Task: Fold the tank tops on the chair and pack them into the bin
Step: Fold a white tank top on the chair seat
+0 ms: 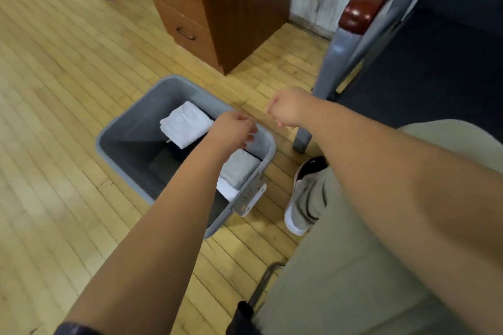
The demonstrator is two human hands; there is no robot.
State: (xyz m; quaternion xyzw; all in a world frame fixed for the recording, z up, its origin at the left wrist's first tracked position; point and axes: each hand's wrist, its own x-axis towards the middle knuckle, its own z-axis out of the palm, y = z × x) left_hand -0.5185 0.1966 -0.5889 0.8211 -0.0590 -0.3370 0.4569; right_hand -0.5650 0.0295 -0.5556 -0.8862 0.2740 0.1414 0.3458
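A grey plastic bin (130,141) stands on the wooden floor. Inside it lie a folded white tank top (185,124), a folded grey one (239,168) on another white piece (227,190), and dark fabric (177,151) underneath. My left hand (234,130) hovers over the bin's right rim with loosely curled fingers and holds nothing. My right hand (285,109) hangs just right of the bin above the floor, fingers curled, also holding nothing. The chair (435,49) with a dark seat and a red-brown armrest stands at the upper right; no tank top shows on the visible seat.
A wooden drawer cabinet (206,8) stands behind the bin. The chair's grey metal leg (304,139) comes down right of the bin. My leg in beige trousers and my shoe (299,198) are beside the bin's near corner. Open wooden floor (54,117) lies to the left.
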